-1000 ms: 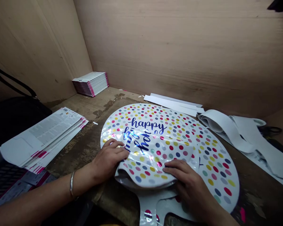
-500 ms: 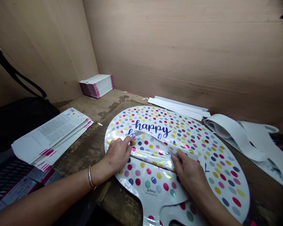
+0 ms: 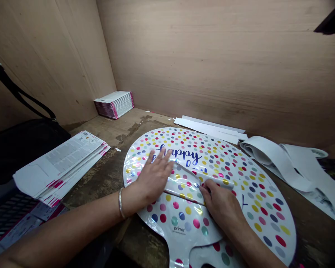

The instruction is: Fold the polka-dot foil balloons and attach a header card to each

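Observation:
Flat foil balloons point(image 3: 181, 216), white with coloured dots and blue "happy" lettering, lie overlapped on the worktable. A folded, polka-dotted foil piece point(image 3: 181, 185) rests across the middle of the top one. My left hand point(image 3: 154, 178) lies flat on the left part of that folded foil, fingers spread, covering part of the lettering. At its right part, my right hand point(image 3: 222, 199) pinches the edge of the folded foil between thumb and curled fingers. The balloon's narrow tail runs down past the bottom of the view.
Printed card envelopes point(image 3: 64, 163) are piled at the left, above a dark basket point(image 3: 8, 212). A neat card stack point(image 3: 114, 105) stands in the back corner. White paper strips point(image 3: 209, 127) and curled white tape point(image 3: 279, 160) lie along the back and right. A black bag point(image 3: 25, 145) sits far left.
My left hand has let go of the foil's left edge and moved right, now spread flat on it. My right hand keeps its pinch, nearly in place.

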Motion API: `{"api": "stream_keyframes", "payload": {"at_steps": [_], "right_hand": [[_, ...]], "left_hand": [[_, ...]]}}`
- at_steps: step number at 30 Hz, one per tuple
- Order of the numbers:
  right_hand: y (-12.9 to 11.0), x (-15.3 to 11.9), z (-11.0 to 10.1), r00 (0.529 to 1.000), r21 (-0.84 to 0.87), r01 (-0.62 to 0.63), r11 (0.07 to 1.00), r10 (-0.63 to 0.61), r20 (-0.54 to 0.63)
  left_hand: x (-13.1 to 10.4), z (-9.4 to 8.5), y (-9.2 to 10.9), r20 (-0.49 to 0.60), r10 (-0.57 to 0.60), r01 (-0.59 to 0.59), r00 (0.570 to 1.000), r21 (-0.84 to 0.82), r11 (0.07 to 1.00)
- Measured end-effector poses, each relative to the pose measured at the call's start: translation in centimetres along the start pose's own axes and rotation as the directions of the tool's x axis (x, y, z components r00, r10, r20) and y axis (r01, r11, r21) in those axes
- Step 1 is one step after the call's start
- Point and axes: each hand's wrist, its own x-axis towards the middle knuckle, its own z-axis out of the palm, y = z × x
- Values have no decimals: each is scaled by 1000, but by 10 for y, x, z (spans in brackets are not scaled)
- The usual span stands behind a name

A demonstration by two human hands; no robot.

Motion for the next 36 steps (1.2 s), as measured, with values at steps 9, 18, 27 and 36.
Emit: {"api": "stream_keyframes", "payload": {"at_steps": [9, 18, 27, 36], "right_hand": [[-8, -8, -8, 908, -235, 234, 943, -298, -293], [45, -19, 8, 984, -190, 133, 973, -153, -96], [-6, 50, -36, 949, 183, 313, 932, -313, -30], [-18, 85, -37, 947, 308, 72, 949, -161, 277]], "left_hand": [[6, 35, 7, 127, 113, -84, 985, -213, 973], [6, 33, 8, 168, 69, -28, 983, -232, 972], [7, 30, 9, 185, 81, -41, 979, -212, 977], [-1, 11, 4, 9, 193, -185, 981, -237, 954]]}}
